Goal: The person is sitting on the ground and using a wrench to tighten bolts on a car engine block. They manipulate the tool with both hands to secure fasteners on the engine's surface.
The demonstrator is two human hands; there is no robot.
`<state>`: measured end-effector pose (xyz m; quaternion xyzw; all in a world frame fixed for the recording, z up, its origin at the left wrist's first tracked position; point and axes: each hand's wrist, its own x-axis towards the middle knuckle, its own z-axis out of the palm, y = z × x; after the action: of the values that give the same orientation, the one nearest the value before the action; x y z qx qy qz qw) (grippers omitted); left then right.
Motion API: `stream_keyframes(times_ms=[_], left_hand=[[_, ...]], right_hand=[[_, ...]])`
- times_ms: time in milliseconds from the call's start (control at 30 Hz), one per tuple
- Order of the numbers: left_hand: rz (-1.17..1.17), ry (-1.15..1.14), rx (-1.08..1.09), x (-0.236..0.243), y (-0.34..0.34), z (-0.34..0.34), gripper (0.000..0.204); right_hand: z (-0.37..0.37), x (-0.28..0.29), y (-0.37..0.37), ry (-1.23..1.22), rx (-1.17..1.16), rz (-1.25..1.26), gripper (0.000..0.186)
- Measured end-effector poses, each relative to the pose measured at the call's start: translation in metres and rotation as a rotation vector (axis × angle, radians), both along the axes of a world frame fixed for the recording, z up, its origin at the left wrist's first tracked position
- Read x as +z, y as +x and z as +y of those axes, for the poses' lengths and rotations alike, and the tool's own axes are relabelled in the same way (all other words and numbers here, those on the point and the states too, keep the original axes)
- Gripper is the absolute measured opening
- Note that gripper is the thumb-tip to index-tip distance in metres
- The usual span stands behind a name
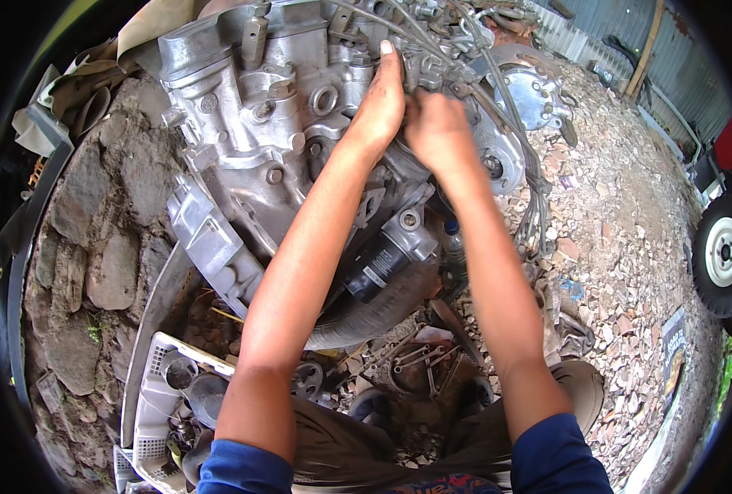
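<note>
A grey metal engine [288, 156] fills the upper middle, with bolts, ports and cast ribs on its side. My left hand [380, 111] lies against its right part, thumb stretched upward; the other fingers are hidden behind the palm. Close beside it, my right hand [440, 128] is curled closed and somewhat blurred. Whatever it grips, if anything, does not show. Below both hands a black oil filter [377, 265] sticks out from the engine's lower side. Dark cables [514, 107] run past the right hand and down its right side.
Beneath the engine is a tyre [382, 317]. Several wrenches [419, 358] lie near my feet. A white plastic crate [148, 436] holds parts at lower left, beside a stone wall [82, 329]. A plastic bottle [453, 247] stands by my right forearm. Gravel [621, 272] and a wheel [720, 255] are on the right.
</note>
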<state>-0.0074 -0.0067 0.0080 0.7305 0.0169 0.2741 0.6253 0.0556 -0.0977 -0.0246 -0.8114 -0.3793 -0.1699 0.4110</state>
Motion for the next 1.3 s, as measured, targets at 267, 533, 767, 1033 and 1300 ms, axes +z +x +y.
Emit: stream_keyframes(times_ms=[267, 533, 767, 1033, 1300], left_hand=[[0.000, 0.015, 0.012, -0.003, 0.004, 0.003, 0.086], [0.023, 0.013, 0.037, -0.003, 0.005, 0.004, 0.087], [0.021, 0.047, 0.057, -0.006, 0.007, 0.009, 0.087], [0.013, 0.031, 0.050, -0.002, -0.002, 0.003, 0.090], [0.014, 0.009, 0.024, -0.003, -0.002, 0.002, 0.088]], right_hand=[[-0.001, 0.009, -0.024, 0.152, -0.042, 0.048, 0.027], [-0.017, -0.007, 0.001, 0.262, -0.098, -0.097, 0.022], [-0.014, -0.012, 0.029, 0.185, -0.154, -0.258, 0.025], [-0.004, -0.016, 0.069, 0.123, -0.208, -0.353, 0.025], [-0.008, -0.003, 0.031, 0.041, -0.010, -0.020, 0.030]])
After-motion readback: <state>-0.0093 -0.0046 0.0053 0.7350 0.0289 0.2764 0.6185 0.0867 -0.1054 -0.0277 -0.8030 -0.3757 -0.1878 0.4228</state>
